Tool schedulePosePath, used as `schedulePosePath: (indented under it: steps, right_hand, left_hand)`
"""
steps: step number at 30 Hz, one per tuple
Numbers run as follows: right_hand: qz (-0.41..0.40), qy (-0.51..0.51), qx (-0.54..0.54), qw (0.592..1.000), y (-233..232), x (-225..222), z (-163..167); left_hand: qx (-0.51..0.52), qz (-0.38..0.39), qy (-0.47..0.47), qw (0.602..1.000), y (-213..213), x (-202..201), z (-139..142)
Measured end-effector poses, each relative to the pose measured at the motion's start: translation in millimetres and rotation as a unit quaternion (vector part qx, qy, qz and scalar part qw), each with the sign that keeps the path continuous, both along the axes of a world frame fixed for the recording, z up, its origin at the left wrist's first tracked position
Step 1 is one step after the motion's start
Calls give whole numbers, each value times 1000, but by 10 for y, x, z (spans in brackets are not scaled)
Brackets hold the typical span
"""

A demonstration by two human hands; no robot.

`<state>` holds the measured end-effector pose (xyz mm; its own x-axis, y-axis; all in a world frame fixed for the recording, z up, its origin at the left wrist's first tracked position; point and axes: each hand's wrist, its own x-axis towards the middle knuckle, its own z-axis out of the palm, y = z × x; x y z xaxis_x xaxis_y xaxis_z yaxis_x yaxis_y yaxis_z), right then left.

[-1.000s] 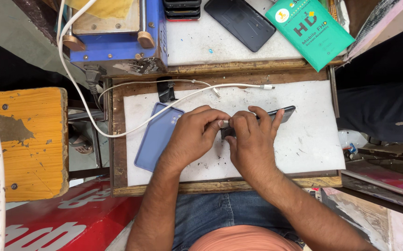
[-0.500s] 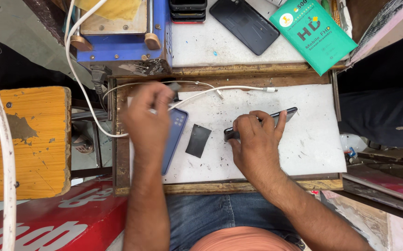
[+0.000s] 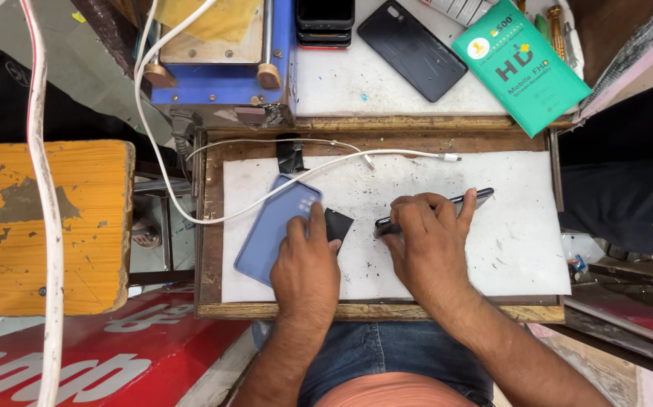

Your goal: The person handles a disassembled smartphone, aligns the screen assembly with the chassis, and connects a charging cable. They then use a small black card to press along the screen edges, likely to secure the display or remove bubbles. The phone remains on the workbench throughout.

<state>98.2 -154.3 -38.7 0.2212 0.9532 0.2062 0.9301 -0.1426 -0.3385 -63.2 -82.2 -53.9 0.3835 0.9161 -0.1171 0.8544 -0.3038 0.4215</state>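
The left hand (image 3: 305, 265) rests open-fingered on a small black piece (image 3: 337, 224) at frame centre; the right hand (image 3: 432, 243) grips a dark phone (image 3: 474, 199) on edge, its long axis rising toward upper right.

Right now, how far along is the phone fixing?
Done: a blue back cover lies off the phone on the white mat, and a small black square piece lies beside it. In hand: the right hand has a grip on the dark phone, held on edge, while the left hand rests by the black piece. Left: the cover is not back on.
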Motion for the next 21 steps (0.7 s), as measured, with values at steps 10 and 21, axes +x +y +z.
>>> schedulePosePath:
  steps: [10, 21]
  right_hand:
    - [-6, -12, 14, 1000, -31, -15, -25]
    - [-5, -28, 18, 999, -76, -13, -85]
  left_hand:
    - [3, -11, -6, 1000, -54, -4, 8]
    - [-174, -20, -517, 838, -60, 10, -157]
